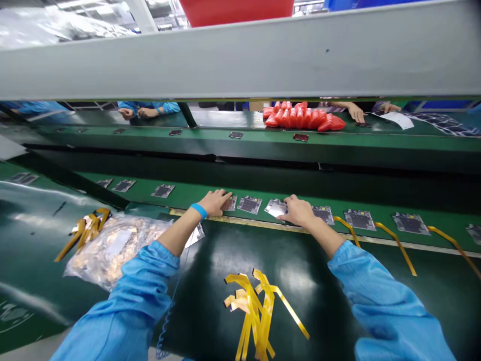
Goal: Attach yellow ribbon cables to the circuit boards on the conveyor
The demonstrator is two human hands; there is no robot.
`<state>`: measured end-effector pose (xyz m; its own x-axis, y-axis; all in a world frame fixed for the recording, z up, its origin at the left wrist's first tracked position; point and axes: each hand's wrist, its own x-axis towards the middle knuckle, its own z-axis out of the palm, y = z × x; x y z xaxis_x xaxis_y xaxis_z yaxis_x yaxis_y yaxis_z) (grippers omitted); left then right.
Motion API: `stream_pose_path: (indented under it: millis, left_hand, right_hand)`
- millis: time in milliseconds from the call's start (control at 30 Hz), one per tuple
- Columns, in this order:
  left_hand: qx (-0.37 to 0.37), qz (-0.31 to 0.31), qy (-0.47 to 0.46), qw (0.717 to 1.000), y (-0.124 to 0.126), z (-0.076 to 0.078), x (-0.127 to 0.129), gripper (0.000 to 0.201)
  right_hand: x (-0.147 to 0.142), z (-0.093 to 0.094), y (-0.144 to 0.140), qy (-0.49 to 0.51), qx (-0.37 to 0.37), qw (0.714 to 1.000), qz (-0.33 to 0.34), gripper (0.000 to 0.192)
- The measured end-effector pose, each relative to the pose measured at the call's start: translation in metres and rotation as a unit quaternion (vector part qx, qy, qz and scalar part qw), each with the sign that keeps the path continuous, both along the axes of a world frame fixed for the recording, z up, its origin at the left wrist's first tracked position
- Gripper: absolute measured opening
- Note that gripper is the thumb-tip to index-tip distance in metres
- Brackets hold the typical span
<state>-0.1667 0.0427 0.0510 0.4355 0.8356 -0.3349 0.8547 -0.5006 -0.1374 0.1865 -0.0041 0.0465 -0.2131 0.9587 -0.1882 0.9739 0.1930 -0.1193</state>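
Left hand (215, 204) at circuit board (230, 203), grip closure indiscernible; right hand (299, 211) pinching second board (274, 207); yellow ribbons (266, 318) on counter (319, 286)

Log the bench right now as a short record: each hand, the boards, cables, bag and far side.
Left hand: fingers over part of a circuit board; grip unclear
Left wrist: blue band
Right hand: on the right part of another board; grip unclear
Between hands: one uncovered board
Right of right hand: boards with yellow cables running from them
Nearest the person: loose pile of yellow strips
Left: clear plastic bag, contents indistinct
Far side: co-worker's hands; red bundles
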Motion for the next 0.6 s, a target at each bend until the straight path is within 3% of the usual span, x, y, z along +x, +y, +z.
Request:
stream_pose_path:
  millis: [100, 233, 367, 500, 600]
  left_hand:
    - [0.012, -0.020, -0.015, 1.000, 0.004, -0.002, 0.001, 0.090]
    - [0.006, -0.015, -0.043, 0.999, 0.006, 0.002, 0.002, 0.094]
    - [0.022, -0.009, -0.086, 0.996, -0.006, 0.011, 0.001, 0.093]
    - [0.046, -0.024, -0.123, 0.991, -0.049, 0.019, -0.005, 0.086]
    - [0.034, -0.015, -0.168, 0.985, -0.101, 0.022, -0.018, 0.080]
  right_hand:
    - [0.007, -0.002, -0.006, 0.035, 0.019, 0.999, -0.031, 0.055]
    - [0.021, -0.003, -0.014, 0.102, 0.048, 0.991, -0.075, 0.025]
    - [0.048, 0.006, -0.034, 0.191, 0.067, 0.975, -0.086, 0.024]
    - [0.080, 0.019, -0.081, 0.300, -0.020, 0.954, 0.000, 0.034]
    - [0.103, 0.025, -0.125, 0.324, -0.074, 0.943, -0.025, 0.039]
